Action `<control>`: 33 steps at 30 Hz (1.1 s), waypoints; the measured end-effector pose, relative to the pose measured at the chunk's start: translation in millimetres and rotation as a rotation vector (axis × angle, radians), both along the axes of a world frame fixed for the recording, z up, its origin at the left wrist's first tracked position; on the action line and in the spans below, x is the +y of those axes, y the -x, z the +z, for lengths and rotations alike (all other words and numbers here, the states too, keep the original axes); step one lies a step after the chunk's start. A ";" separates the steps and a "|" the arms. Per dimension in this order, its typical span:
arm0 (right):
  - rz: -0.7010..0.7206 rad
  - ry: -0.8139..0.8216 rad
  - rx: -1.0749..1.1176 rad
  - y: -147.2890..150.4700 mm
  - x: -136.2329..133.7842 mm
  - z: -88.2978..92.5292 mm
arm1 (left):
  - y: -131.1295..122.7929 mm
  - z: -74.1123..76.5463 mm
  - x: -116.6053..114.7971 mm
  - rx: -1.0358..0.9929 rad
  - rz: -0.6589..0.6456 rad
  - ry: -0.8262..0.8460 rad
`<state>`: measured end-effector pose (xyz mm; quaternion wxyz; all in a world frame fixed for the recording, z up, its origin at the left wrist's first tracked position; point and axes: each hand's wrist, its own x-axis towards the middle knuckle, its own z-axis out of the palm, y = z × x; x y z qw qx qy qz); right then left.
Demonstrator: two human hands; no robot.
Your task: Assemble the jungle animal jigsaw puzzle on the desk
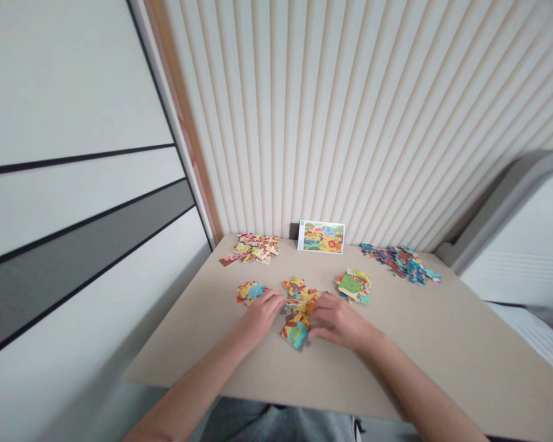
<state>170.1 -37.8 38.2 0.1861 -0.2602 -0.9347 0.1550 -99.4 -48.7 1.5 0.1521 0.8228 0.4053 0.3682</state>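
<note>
My left hand is closed, thumb and fingertips pinching a thin puzzle piece seen almost edge-on. Close by on the right, the fingers of my right hand curl round an orange puzzle piece, its thumb lower and apart. Between and below both hands lies a cluster of puzzle pieces in yellow, teal and grey, partly covered by my fingers. Just behind my left hand sits a small pile of yellow, red and blue pieces. Beyond my right hand is another pile, topped by a green piece.
A picture card with animals leans upright at the table's back edge. Pink and brown pieces are heaped at the back left, dark blue ones at the back right. Behind the beige table rises a ribbed panel.
</note>
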 end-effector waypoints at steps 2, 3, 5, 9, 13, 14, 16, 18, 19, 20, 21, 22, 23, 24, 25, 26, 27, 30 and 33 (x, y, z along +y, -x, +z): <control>0.021 0.008 -0.051 6.2 -3.1 -3.2 | 0.4 0.7 0.7 -0.038 0.034 -0.017; 0.021 0.011 -0.072 9.1 -4.4 -4.9 | 0.4 1.0 0.6 -0.050 0.050 -0.024; -0.001 0.024 -0.088 13.3 -6.1 -7.8 | 0.4 1.4 -0.1 -0.059 0.100 -0.049; -0.042 0.113 -0.053 13.7 -5.2 -11.4 | 2.4 0.0 -2.4 -0.046 0.219 -0.076; -0.004 0.230 0.005 10.1 -3.7 -12.4 | 9.8 -2.9 -0.8 -0.068 0.266 -0.031; -0.008 0.269 0.029 9.3 -3.8 -12.2 | 12.5 -3.6 0.6 -0.068 0.290 -0.047; -0.044 0.367 0.092 7.1 -3.0 -10.8 | 18.3 -4.7 4.3 -0.044 0.350 -0.099; -0.107 0.438 0.164 1.6 0.9 -8.3 | 23.2 -6.0 8.0 -0.002 0.396 -0.123; -0.154 0.438 0.209 -3.3 4.6 -6.7 | 25.0 -6.6 9.6 0.018 0.407 -0.120; -0.214 0.412 0.257 -9.8 9.5 -5.2 | 26.2 -7.2 10.8 0.038 0.413 -0.114; -0.295 0.365 0.309 -18.2 15.4 -4.0 | 26.8 -7.8 11.6 0.056 0.419 -0.109; -0.398 0.309 0.362 -28.1 21.8 -3.2 | 27.0 -8.3 12.0 0.073 0.426 -0.107; -0.507 0.259 0.400 -39.3 28.5 -3.1 | 26.7 -8.7 12.1 0.087 0.435 -0.106; -0.626 0.212 0.428 -51.3 34.9 -3.7 | 26.1 -8.9 11.9 0.098 0.442 -0.104; -0.731 0.173 0.427 -63.5 40.6 -4.9 | 25.4 -9.0 11.6 0.104 0.448 -0.099; -0.812 0.137 0.391 -75.0 45.3 -6.6 | 24.6 -8.9 11.3 0.107 0.456 -0.090; -0.862 0.096 0.335 -85.1 48.8 -8.6 | 23.9 -8.6 10.9 0.110 0.461 -0.080; -0.924 -0.094 0.137 -100.2 52.1 -13.6 | 21.8 -6.2 9.5 0.148 0.446 -0.079; -0.860 -0.233 0.113 -86.4 46.8 -13.5 | 18.7 -3.6 7.1 0.230 0.367 -0.120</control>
